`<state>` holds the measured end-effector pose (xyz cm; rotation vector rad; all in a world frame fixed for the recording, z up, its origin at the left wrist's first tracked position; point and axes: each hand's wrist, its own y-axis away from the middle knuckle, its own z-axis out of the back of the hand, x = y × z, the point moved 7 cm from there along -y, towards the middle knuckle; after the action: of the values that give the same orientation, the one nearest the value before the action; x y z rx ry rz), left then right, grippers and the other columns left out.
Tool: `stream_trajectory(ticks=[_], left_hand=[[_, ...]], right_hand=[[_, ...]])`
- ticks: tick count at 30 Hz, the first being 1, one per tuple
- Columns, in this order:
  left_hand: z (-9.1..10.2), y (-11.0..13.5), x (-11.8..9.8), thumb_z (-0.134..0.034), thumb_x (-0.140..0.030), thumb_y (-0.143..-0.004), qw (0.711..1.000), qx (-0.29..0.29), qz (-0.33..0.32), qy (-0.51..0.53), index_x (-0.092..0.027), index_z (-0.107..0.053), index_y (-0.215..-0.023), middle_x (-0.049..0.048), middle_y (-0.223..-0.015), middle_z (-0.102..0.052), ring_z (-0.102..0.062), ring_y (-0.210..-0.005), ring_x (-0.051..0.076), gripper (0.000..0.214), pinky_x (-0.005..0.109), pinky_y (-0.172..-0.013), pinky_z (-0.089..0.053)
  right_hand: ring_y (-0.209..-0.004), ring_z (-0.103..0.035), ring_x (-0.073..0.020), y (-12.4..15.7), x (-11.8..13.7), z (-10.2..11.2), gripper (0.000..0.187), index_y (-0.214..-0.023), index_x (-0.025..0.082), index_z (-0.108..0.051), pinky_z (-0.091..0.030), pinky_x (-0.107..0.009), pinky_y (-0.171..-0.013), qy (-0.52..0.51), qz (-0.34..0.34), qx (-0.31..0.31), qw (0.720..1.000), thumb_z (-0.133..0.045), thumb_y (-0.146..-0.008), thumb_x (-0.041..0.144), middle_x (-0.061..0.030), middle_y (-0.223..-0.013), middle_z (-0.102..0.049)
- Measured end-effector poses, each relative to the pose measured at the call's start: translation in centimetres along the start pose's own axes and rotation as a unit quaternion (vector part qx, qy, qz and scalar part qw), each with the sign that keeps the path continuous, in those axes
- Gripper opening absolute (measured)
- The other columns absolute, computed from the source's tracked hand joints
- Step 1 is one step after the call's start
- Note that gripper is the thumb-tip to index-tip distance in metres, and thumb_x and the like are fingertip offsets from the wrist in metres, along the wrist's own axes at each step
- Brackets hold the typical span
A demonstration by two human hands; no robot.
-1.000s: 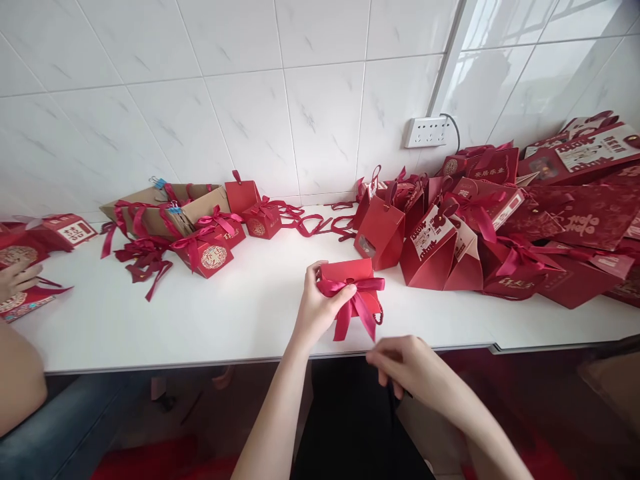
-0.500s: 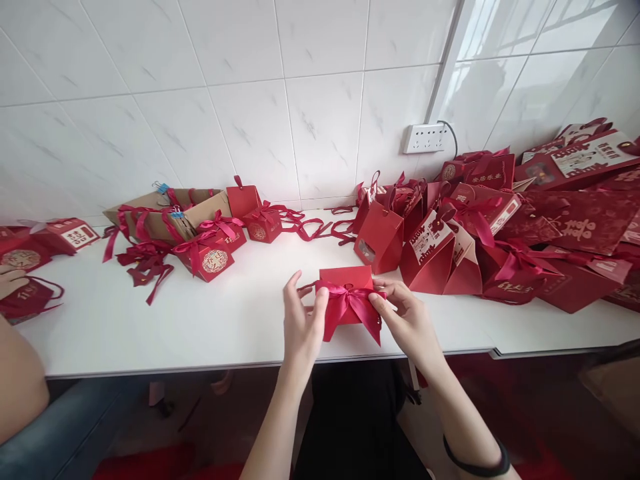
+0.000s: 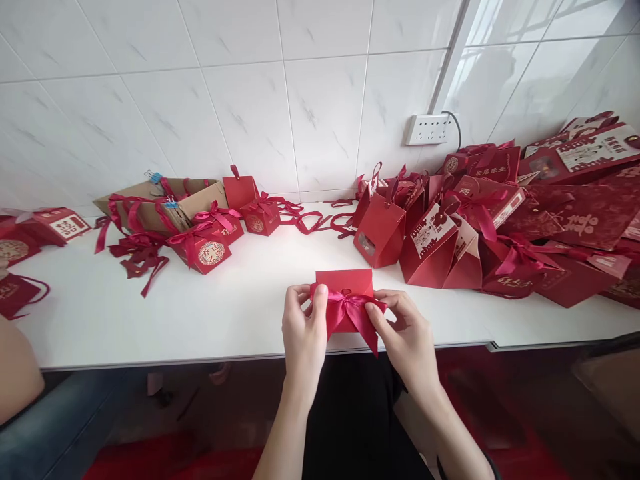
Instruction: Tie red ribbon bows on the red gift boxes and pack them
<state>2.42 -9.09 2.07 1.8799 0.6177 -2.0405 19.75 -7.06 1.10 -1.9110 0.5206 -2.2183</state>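
Observation:
A small red gift box (image 3: 346, 283) with a dark pink ribbon bow (image 3: 350, 310) stands near the front edge of the white table (image 3: 240, 313). My left hand (image 3: 303, 330) pinches the left loop of the bow, fingers closed on the ribbon. My right hand (image 3: 406, 328) pinches the right loop in the same way. Both hands sit just in front of the box, and the ribbon tails hang down between them.
Finished ribboned boxes (image 3: 207, 250) and a brown cardboard carton (image 3: 165, 207) lie at the back left. A heap of red gift bags (image 3: 450, 240) fills the right side. Loose ribbons (image 3: 310, 220) lie by the wall. Another person's arm (image 3: 17, 373) shows at the far left.
My right hand came up from below the table edge to the bow. Both hands have now closed on the bow's loops, and the box has turned to face me squarely.

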Motion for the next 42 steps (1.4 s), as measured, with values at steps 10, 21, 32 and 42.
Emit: stream_trajectory(ticks=[10,21,32,42], left_hand=[[-0.1,6.4,-1.8,-0.066,-0.022,-0.08,0.791,-0.171,-0.571,-0.14,-0.018,-0.058,-0.071,0.0041,-0.09,-0.043,-0.048,-0.097,0.017,0.013,0.035,-0.087,-0.045],[0.6,5.7,-1.2,-0.06,-0.018,-0.083,0.843,-0.139,-0.517,-0.052,-0.019,-0.059,-0.08,0.0001,-0.074,-0.044,-0.047,-0.069,0.011,0.003,0.025,-0.064,-0.044],[-1.2,-0.6,4.5,-0.054,-0.045,-0.08,0.953,0.073,0.127,0.265,-0.019,-0.066,-0.099,0.0053,-0.104,-0.068,-0.061,-0.101,0.022,0.035,0.026,-0.074,-0.048],[-12.5,4.5,2.3,-0.048,-0.051,-0.085,0.918,0.362,0.035,0.16,-0.021,-0.061,-0.108,0.0087,-0.13,-0.056,-0.047,-0.125,0.028,0.04,0.04,-0.098,-0.043]], right_hand=[[-0.089,-0.064,-0.0191,2.2,0.4,0.0,0.014,-0.076,0.019,-0.062,-0.054,-0.022,-0.054,0.019,0.061,-0.077,0.995,-0.061,-0.083,0.031,-0.0065,-0.087,-0.063],[-0.084,-0.062,-0.0175,2.4,0.3,0.2,0.014,-0.076,0.019,-0.059,-0.054,-0.021,-0.054,0.013,0.054,-0.069,0.996,-0.062,-0.083,0.031,-0.0051,-0.085,-0.062],[-0.111,-0.052,-0.0282,0.8,0.2,0.5,0.116,-0.148,0.035,0.002,-0.057,-0.039,-0.074,0.156,0.124,0.222,0.955,-0.079,-0.066,0.032,-0.0144,-0.142,-0.029],[-0.106,-0.056,-0.0262,6.4,3.8,16.7,0.094,-0.149,0.031,-0.006,-0.057,-0.037,-0.079,0.32,0.127,0.002,0.939,-0.062,-0.075,0.017,-0.0144,-0.141,-0.033]])
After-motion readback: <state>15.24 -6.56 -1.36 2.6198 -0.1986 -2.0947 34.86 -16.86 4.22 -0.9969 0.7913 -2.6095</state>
